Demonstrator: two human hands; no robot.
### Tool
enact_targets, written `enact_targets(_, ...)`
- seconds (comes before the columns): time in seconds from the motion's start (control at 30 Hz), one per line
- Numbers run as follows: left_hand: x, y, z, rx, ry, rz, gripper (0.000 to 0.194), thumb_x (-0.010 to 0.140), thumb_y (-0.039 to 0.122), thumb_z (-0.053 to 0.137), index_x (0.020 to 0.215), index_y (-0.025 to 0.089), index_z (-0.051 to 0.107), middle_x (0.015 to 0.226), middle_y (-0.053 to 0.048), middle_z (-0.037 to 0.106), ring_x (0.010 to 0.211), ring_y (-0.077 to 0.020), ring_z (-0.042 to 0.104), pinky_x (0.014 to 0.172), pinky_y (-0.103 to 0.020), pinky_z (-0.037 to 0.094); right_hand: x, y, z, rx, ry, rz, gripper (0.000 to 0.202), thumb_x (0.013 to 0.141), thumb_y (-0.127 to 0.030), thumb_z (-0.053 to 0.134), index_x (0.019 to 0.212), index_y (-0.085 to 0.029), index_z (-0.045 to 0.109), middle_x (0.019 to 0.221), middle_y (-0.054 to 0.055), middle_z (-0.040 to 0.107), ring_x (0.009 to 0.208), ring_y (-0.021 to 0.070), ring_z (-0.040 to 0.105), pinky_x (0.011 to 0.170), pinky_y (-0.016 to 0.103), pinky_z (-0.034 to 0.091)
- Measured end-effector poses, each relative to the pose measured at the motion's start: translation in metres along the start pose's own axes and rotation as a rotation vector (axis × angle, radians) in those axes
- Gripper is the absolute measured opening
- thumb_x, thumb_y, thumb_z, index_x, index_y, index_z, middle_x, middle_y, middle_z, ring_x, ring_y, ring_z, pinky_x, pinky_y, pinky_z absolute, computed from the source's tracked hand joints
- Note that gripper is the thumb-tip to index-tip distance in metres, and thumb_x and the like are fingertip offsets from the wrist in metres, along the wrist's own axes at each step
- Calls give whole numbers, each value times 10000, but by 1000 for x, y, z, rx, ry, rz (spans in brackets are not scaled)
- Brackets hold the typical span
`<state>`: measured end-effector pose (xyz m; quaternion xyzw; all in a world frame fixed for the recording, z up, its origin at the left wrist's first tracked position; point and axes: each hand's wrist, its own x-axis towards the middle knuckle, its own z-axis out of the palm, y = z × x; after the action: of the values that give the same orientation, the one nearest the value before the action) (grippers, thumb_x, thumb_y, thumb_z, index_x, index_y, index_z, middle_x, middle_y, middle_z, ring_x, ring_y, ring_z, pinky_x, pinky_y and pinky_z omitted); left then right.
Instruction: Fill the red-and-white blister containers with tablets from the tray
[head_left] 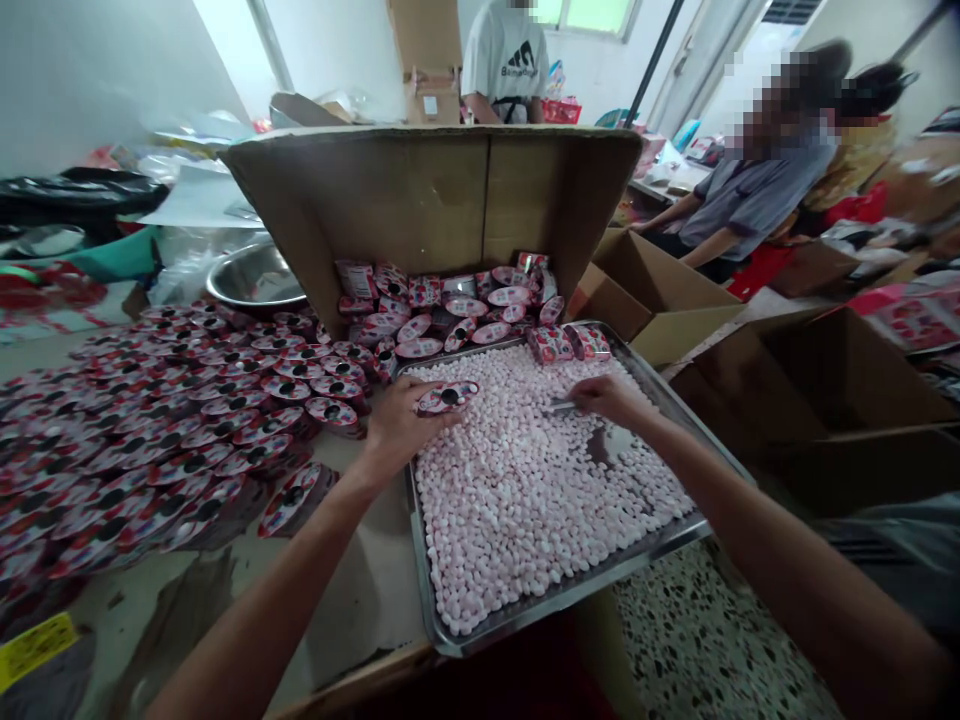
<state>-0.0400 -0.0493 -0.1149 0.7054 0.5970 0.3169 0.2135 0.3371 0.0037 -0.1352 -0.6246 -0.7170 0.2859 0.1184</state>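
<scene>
My left hand [401, 425] is closed round a small printed candy box [448, 397], oval on top with a dark opening facing up. Beneath both hands lies a metal tray [525, 613] spread with many small pale pink candies [510, 510]. Over the tray's right part, my right hand [604, 397] pinches a small scoop [561, 406] whose end is among the candies. Two more printed boxes [551, 344] lie on the tray's far edge. To the left, many similar open-topped boxes [247, 420] stand in rows on the table.
A large cardboard box [420, 200] lies on its side behind the tray, holding a heap of the printed boxes. Left of it is a steel bowl [255, 275]. Open cartons [817, 370] stand at right. Co-workers [772, 190] are at the back and right.
</scene>
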Motion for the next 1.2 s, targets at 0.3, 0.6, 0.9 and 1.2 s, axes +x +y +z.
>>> enact_targets(0.3,-7,-4,-1,105,62,4,499,724,482,785,1147,222,732,1056,-61,686,984,-225,648,849,-300,480,9,-56,37,588,-197,39,215,623,-283,713,794,-153,705,593,-6,638,544,106,549,519,213,377)
enact_targets(0.6,-19,34,5,130,-110,51,512,701,507,790,1144,254,743,1015,-61,693,948,-241,652,789,-300,466,-22,-125,-38,97,-78,-203,228,750,-263,604,886,-160,756,641,6,669,538,107,493,528,243,336)
enact_targets(0.9,-28,43,14,30,-161,85,386,726,535,751,1016,281,770,998,-20,717,947,-222,649,791,-284,444,-62,-233,-68,-680,15,-266,199,735,-134,647,852,-213,787,728,46,672,689,159,569,616,270,339)
enact_targets(1.2,-53,38,37,-308,48,-76,482,646,367,861,1088,214,741,1030,-37,697,936,-187,655,835,-272,489,-98,-132,-96,-399,260,-250,276,849,-309,538,951,-227,781,796,37,710,695,166,587,615,278,356)
